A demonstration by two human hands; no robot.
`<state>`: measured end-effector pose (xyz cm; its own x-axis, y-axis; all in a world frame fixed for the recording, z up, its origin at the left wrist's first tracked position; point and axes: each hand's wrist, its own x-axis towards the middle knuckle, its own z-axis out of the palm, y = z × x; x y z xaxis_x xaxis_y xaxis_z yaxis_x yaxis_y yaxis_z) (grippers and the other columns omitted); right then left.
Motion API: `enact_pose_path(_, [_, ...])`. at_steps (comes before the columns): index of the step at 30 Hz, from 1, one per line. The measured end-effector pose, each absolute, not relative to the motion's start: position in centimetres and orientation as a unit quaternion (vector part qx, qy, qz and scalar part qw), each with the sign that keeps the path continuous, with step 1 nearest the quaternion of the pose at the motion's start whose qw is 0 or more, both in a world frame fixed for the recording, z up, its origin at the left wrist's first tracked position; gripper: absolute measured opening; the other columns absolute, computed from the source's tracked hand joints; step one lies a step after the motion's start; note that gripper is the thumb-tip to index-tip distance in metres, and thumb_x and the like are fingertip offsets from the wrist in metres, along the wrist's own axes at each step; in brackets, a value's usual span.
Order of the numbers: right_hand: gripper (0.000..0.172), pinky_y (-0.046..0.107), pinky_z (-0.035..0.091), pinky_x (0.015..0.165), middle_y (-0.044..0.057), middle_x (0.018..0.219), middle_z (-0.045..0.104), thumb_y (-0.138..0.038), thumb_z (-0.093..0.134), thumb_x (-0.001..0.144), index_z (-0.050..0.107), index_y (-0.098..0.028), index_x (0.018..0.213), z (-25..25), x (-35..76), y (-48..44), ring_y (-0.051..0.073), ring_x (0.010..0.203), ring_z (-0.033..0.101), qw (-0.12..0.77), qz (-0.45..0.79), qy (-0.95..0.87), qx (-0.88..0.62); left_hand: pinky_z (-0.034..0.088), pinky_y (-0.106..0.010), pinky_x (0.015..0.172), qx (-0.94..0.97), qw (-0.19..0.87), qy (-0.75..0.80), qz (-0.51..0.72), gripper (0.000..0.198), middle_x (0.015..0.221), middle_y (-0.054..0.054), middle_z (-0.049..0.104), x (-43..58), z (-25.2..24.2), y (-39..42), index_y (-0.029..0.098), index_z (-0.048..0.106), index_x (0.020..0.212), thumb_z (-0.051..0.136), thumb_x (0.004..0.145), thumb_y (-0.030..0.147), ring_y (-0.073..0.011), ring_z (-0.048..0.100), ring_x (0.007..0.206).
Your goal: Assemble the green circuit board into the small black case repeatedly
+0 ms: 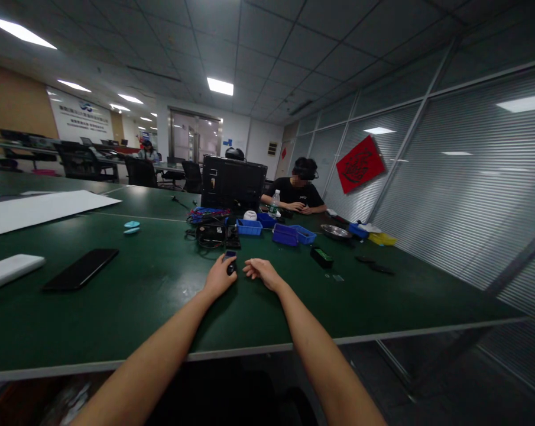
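Observation:
My left hand (219, 277) is closed around a small dark handheld device (230, 254), with a screen at its top and a round black part below. The device is just above or on the green table; I cannot tell which. A short gap to the right separates it from my right hand (263, 272), whose fingers are loosely bent and somewhat apart, pointing left. Nothing shows in that hand, though its palm side is partly hidden. Beyond both hands sits a black box-like unit with cables (211, 235).
Blue trays (249, 227), a bottle (274, 202), a white ball (250, 215) and a monitor (234, 182) stand farther back. At right lie a black-and-green box (321, 257) and a metal dish (336, 231); at left, a black phone (81, 269). Another person (296, 192) sits across the table.

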<state>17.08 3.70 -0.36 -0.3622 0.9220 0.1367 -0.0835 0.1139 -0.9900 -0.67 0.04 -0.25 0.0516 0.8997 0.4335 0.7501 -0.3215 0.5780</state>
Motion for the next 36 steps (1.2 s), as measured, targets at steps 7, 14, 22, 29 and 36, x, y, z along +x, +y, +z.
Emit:
enact_pose_path(7, [0.029, 0.019, 0.039, 0.046, 0.007, 0.073, 0.065, -0.038, 0.062, 0.069, 0.06, -0.013, 0.083, 0.0, 17.5, 3.5, 0.01, 0.055, 0.056, 0.456, 0.593, -0.565, -0.35, 0.038, -0.027, 0.09, 0.688, 0.114, 0.619, 0.361, 0.049, 0.119, -0.004, 0.052, -3.1, 1.3, -0.8, 0.024, 0.054, 0.114, 0.051, 0.065, 0.019, -0.0185, 0.051, 0.105])
enact_pose_path(14, [0.027, 0.019, 0.04, 0.047, 0.007, 0.072, 0.064, -0.035, 0.063, 0.07, 0.06, -0.012, 0.083, 0.1, 17.5, 3.4, 0.009, 0.056, 0.056, 0.454, 0.601, -0.556, -0.351, 0.04, -0.031, 0.087, 0.639, 0.081, 0.698, 0.312, 0.049, 0.121, -0.007, 0.051, -9.5, 2.6, -1.0, 0.026, 0.053, 0.116, 0.05, 0.067, 0.025, -0.0221, 0.051, 0.105])
enact_pose_path(22, [0.022, 0.019, 0.041, 0.047, 0.008, 0.074, 0.064, -0.031, 0.061, 0.072, 0.06, -0.012, 0.084, 0.1, 17.7, 3.5, 0.01, 0.056, 0.055, 0.449, 0.596, -0.562, -0.358, 0.04, -0.041, 0.088, 0.492, 0.035, 0.802, 0.335, 0.052, 0.128, -0.013, 0.04, -18.1, 3.3, -1.7, 0.021, 0.05, 0.12, 0.048, 0.069, 0.033, -0.0316, 0.045, 0.111])
enact_pose_path(29, [0.024, 0.019, 0.041, 0.047, 0.006, 0.072, 0.064, -0.031, 0.064, 0.068, 0.06, -0.012, 0.084, -0.2, 17.6, 3.6, 0.009, 0.055, 0.055, 0.453, 0.597, -0.561, -0.352, 0.036, -0.042, 0.092, 0.366, 0.006, 0.84, 0.4, 0.063, 0.13, -0.019, 0.036, -20.1, 3.1, -2.0, 0.013, 0.035, 0.128, 0.046, 0.074, 0.043, -0.0322, 0.039, 0.116])
enact_pose_path(36, [0.026, 0.019, 0.041, 0.047, 0.006, 0.072, 0.064, -0.031, 0.064, 0.069, 0.06, -0.012, 0.085, -0.3, 17.6, 3.7, 0.009, 0.056, 0.056, 0.451, 0.592, -0.566, -0.354, 0.035, -0.042, 0.092, 0.391, 0.03, 0.844, 0.365, 0.054, 0.133, -0.015, 0.036, -20.0, 3.4, -1.9, 0.011, 0.038, 0.126, 0.039, 0.079, 0.038, -0.0303, 0.038, 0.118])
